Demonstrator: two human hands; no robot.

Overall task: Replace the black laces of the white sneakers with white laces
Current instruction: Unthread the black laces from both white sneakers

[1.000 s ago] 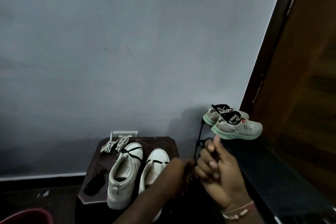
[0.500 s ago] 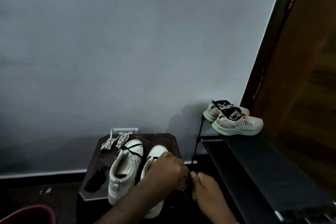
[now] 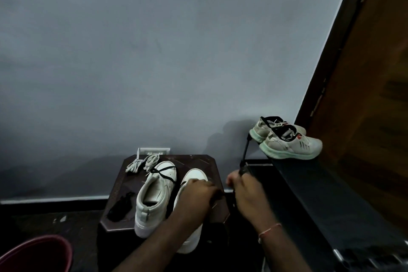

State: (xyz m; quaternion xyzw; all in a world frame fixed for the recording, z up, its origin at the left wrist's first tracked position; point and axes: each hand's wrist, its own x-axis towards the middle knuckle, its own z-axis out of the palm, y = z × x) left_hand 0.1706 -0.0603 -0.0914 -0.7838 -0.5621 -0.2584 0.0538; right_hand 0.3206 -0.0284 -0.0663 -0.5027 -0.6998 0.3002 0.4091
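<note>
Two white leather sneakers [image 3: 148, 212] sit on the dark wooden stool [image 3: 194, 161], the left hand [image 3: 196, 196] curled over the right one, pinching its thin black lace [image 3: 182, 183], while the right hand [image 3: 247, 194] grips that lace just beside the stool.

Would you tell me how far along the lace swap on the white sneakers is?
Done: no white lace shows threaded yet. In hand: the left hand covers the right white sneaker, its grip unclear, while the right hand appears to pinch a black lace strand beside the dark wooden table. Left: the left white sneaker has black lace across its toe, and the bundled white laces lie at the table's far corner.
</note>
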